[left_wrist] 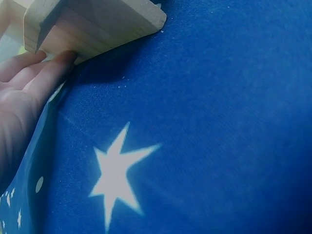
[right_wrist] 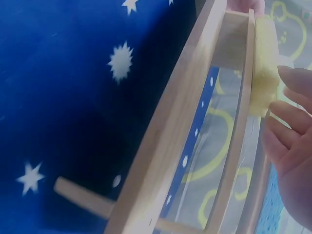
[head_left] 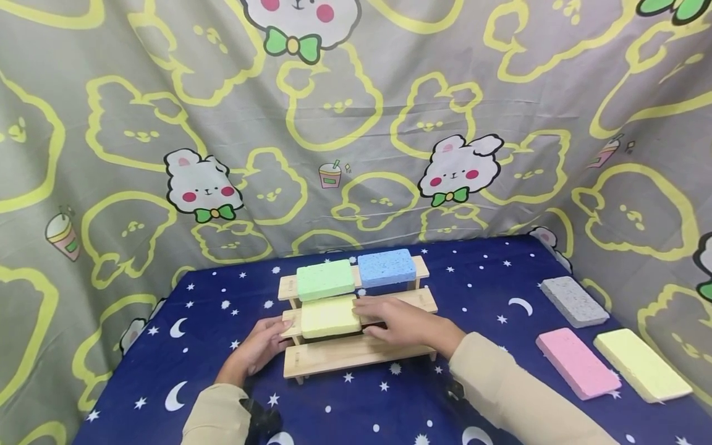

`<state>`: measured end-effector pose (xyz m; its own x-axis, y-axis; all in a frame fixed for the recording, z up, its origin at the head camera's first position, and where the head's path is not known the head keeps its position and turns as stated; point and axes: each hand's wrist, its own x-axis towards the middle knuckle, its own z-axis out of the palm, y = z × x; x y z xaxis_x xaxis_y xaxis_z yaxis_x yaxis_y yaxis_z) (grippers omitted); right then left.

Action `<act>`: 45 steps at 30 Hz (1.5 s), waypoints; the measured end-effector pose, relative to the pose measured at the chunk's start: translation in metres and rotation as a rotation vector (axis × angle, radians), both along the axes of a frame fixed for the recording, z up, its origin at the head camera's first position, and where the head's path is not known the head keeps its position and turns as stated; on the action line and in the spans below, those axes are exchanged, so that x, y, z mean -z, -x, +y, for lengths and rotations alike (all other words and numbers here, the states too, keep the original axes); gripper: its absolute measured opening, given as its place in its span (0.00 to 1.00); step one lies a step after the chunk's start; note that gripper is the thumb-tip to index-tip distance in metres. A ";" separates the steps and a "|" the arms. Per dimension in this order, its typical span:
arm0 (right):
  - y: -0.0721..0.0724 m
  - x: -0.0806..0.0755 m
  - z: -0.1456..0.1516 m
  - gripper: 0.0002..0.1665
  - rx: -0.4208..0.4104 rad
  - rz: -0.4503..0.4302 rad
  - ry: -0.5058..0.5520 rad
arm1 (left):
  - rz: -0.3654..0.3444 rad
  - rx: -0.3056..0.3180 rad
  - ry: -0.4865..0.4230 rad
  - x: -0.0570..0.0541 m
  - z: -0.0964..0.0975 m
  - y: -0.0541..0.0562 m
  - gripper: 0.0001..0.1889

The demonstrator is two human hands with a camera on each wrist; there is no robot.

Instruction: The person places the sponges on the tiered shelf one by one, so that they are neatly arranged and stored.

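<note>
A three-tier wooden rack (head_left: 356,357) stands on the table. On its middle shelf, toward the left, lies a yellow sponge block (head_left: 329,316). My right hand (head_left: 403,319) touches this block's right end, fingers fairly straight, and the right wrist view shows the fingertips against the yellow sponge's side (right_wrist: 265,68). At the rack's left end my left hand (head_left: 260,345) grips the middle shelf, its fingers reaching beneath the wood (left_wrist: 97,29) in the left wrist view. The top shelf carries a green sponge block (head_left: 325,279) and a blue one (head_left: 387,267).
Over on the right of the table lie a grey sponge block (head_left: 575,301), a pink one (head_left: 578,363) and another yellow one (head_left: 642,364). A dark blue cloth (head_left: 222,309) with stars and moons covers the table. Behind hangs a grey patterned curtain (head_left: 384,204).
</note>
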<state>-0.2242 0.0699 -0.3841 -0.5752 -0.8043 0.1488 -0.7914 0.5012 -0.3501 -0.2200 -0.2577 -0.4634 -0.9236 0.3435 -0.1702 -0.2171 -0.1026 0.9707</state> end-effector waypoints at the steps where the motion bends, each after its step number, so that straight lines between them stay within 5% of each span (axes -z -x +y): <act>1: -0.001 0.001 0.003 0.27 0.008 -0.009 0.006 | -0.004 -0.001 0.000 0.000 0.000 0.000 0.30; 18: -0.005 0.021 0.052 0.25 0.166 -0.061 0.116 | 0.009 0.005 0.011 0.002 0.000 0.002 0.30; 34: -0.005 0.023 0.103 0.26 0.331 0.035 0.221 | 0.030 0.045 -0.021 0.001 0.000 0.001 0.31; 45: 0.001 0.035 0.150 0.25 0.568 -0.007 0.266 | 0.014 0.013 -0.002 0.002 -0.001 0.000 0.30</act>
<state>-0.2247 0.2200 -0.4188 -0.9039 -0.3083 0.2964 -0.4239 0.7380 -0.5250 -0.2204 -0.2584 -0.4655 -0.9213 0.3558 -0.1571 -0.2051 -0.1014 0.9735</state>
